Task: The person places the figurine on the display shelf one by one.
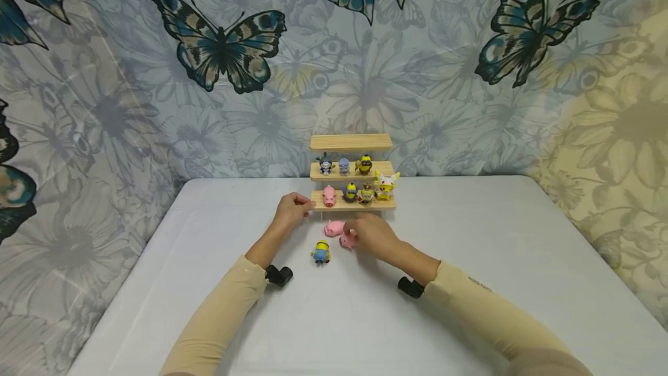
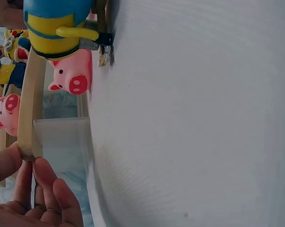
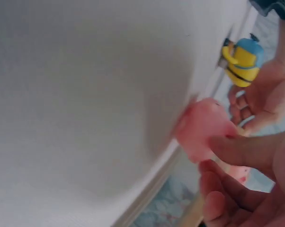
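Observation:
My left hand (image 1: pixel 293 212) pinches the left end of the lowest board of a tiered wooden display shelf (image 1: pixel 352 142), thumb on one face and fingertips against the other (image 2: pixel 31 94). In front of the shelf, my right hand (image 1: pixel 373 235) grips a pink pig figure (image 1: pixel 348 241) between thumb and fingers; in the right wrist view this pig (image 3: pixel 204 127) is low over the white cloth. A second pink pig (image 1: pixel 334 227) lies just behind it. Nearer to me stands a blue and yellow minion figure (image 1: pixel 320 253), between the two forearms.
The lowest board carries a pink pig (image 1: pixel 329 196), a minion (image 1: pixel 350 192) and other small figures. Several more, among them a yellow and black figure (image 1: pixel 364 165), stand on the board above. Patterned butterfly fabric (image 1: pixel 365 74) hangs behind the white-covered table (image 1: pixel 459 231).

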Demonstrator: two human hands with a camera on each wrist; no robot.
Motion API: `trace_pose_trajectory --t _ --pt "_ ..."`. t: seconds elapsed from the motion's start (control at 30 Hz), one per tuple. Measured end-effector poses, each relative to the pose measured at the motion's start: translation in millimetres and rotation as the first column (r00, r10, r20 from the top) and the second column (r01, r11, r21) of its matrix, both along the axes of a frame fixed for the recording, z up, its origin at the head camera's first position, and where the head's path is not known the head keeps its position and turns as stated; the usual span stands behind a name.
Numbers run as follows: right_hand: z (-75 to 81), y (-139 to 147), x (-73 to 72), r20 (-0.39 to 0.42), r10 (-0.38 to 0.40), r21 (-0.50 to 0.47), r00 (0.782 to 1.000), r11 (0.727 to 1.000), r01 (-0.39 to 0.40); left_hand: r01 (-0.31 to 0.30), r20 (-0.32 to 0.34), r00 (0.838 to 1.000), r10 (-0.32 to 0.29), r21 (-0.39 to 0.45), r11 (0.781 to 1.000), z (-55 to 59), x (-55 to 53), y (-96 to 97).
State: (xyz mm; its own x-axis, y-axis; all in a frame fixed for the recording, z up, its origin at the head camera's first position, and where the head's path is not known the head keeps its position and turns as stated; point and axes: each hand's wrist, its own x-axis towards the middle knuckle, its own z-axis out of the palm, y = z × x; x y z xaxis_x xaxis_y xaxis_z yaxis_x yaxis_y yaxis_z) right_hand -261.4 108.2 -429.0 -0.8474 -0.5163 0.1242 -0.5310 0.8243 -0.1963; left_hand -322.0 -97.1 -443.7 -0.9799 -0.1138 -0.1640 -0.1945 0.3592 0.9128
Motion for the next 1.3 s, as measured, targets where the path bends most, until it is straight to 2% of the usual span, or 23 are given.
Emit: trace_pose_trajectory --t 0.17,0.37,0.57,0.8,0.93,1.13,1.3 --pt "-3.8 -6 -5.2 -0.052 0.03 -0.022 0.998 0.999 -0.032 0.006 -0.015 1.0 -0.006 0.012 1.0 1.6 0.4 -2.3" --pt "-7.3 -14 3.3 -0.019 0.091 -0.055 0.996 0.994 -0.092 0.015 -0.039 0.999 -0.014 0.021 1.0 -2.1 1.0 -2.1" --pt "-2.9 -16 10.4 -0.038 -0.018 -0.038 0.999 0.999 0.017 0.013 -0.015 1.0 -0.013 0.016 1.0 -4.2 0.8 -1.8" --pt "-5.6 -20 12.9 -0.082 -0.07 0.117 0.994 0.99 0.079 0.019 -0.017 1.0 -0.018 0.002 1.0 -1.2 1.7 -2.7" --pt "-7.8 -21 14.2 -0.047 -0.084 0.129 0.995 0.988 0.09 0.019 -0.013 1.0 -0.019 -0.002 1.0 -4.1 3.0 -2.0" --pt "-4.8 -21 10.2 0.023 -0.024 0.083 0.999 0.996 0.022 0.013 -0.032 0.999 -0.012 0.005 1.0 -2.9 3.2 -0.9" --pt "-1.1 -21 11.3 0.095 -0.008 0.094 0.995 0.996 -0.001 0.01 -0.041 0.999 -0.01 0.002 1.0 -2.0 2.7 -0.4"
